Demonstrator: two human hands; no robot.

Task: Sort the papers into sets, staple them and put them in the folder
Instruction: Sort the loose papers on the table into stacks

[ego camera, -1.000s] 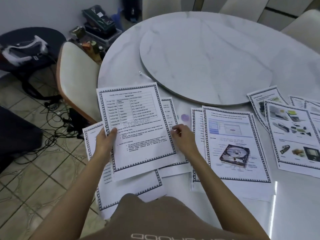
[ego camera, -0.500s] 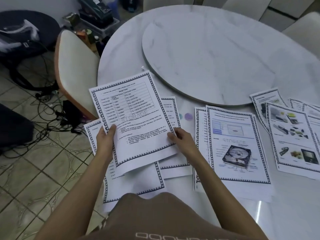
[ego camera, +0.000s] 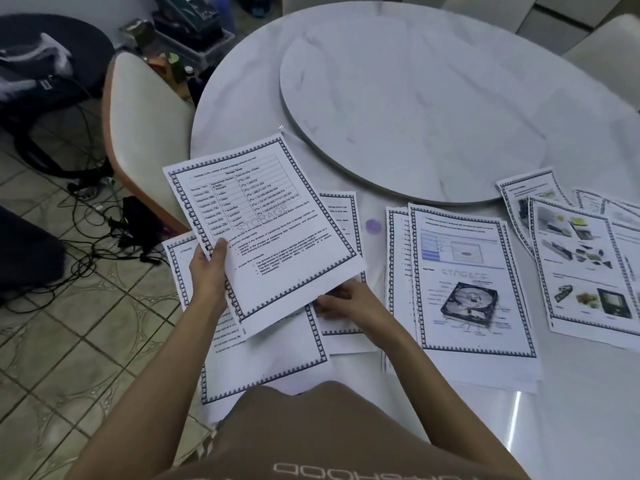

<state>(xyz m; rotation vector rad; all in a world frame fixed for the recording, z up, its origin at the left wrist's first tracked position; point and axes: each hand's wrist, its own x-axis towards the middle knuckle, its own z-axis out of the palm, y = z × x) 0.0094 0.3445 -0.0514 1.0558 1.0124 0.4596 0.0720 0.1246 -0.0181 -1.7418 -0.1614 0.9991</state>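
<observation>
Sheet: printed page (ego camera: 263, 230) held tilted above the other papers (ego camera: 263, 368) at the marble table's (ego camera: 242, 109) near-left edge.
Left hand (ego camera: 209, 268): grips its left edge, thumb on top.
Right hand (ego camera: 349, 301): under its lower right corner, blurred; grasp unclear.
Writing: "STORAGE" watermark.

We are holding the table sheet (ego camera: 263, 230) over overlapping sheets (ego camera: 266, 368) at the tabletop (ego camera: 588, 427) edge; the hard-drive stack (ego camera: 467, 282) is lying rightward, picture sheets (ego camera: 588, 271) beyond, lazy Susan (ego camera: 415, 109) behind.
</observation>
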